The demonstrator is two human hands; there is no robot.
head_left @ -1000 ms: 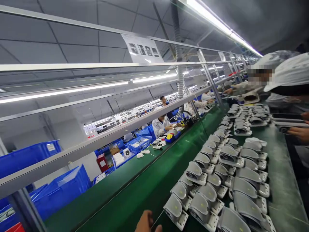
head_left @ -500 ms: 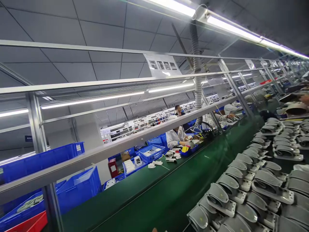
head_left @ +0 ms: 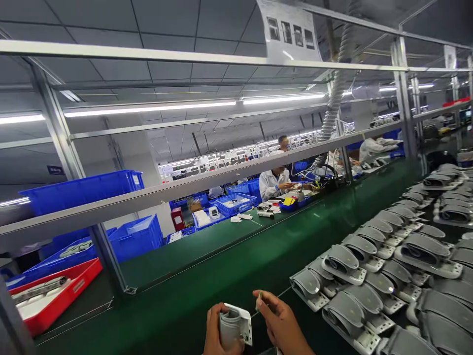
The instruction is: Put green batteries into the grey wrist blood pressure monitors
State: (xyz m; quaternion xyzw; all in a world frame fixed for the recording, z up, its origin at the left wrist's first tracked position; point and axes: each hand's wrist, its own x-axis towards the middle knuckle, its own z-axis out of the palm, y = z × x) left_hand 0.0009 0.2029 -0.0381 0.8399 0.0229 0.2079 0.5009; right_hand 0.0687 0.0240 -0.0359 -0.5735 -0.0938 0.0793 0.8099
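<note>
My left hand (head_left: 220, 331) grips a grey cuff-shaped device (head_left: 231, 326) with a white base plate at the bottom of the view. My right hand (head_left: 279, 320) is just right of it, not touching it, and pinches a small part (head_left: 259, 299) too small to identify between thumb and finger. Several similar grey devices with white bases (head_left: 345, 310) stand in close rows on the green bench (head_left: 185, 261), to the right of my right hand.
Blue plastic crates (head_left: 81, 192) sit on and under an aluminium shelf rail (head_left: 148, 217). A red tray (head_left: 55, 301) lies at lower left. Across the bench, a co-worker in a white coat (head_left: 273, 183) works behind a shelf, with more people beyond.
The view has swung left and levelled, so the people at the right have left the frame. Both my hands have risen into view, holding the device and the small part.
</note>
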